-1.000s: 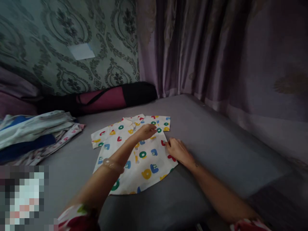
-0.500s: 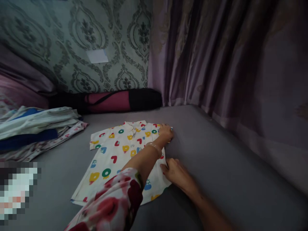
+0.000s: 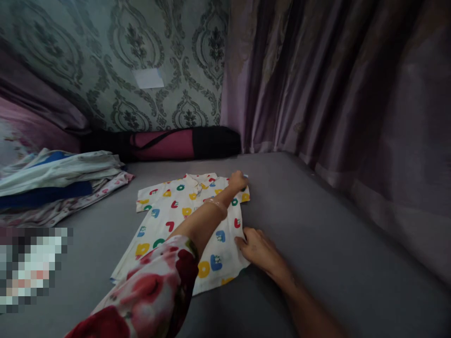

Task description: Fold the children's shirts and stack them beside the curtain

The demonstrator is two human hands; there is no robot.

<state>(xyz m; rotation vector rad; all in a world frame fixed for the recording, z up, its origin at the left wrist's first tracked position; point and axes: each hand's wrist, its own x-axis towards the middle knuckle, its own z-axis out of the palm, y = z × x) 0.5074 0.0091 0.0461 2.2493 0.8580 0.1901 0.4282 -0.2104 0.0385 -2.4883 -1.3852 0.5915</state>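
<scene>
Purple curtains [image 3: 268, 94] and a scroll-patterned wall [image 3: 95, 28] with a pale rectangle [image 3: 150, 78] on it stand beyond the fingers, above a grey sheet-like surface [image 3: 324, 234]. On that surface the short-sleeved white shirt [image 3: 160, 227], printed with red, blue, green and yellow shapes, lies spread out beneath and to the left of the fingers, collar pointing away. The person's left hand [image 3: 238, 181] reaches across it to the sleeve on the right, its fingers curled down; whether they pinch the cloth cannot be told. A clear bracelet [image 3: 216, 206] circles that arm behind a floral cuff [image 3: 176, 263]. Nearer the hem, the right hand [image 3: 259, 249] has its thumb on the shirt's side edge and its other fingers bent close by; their grip is unclear. Farther off, left of both sets of fingers, sits a heap of clothes [image 3: 59, 180], near a long black and pink bag [image 3: 176, 143] by the wall.
</scene>
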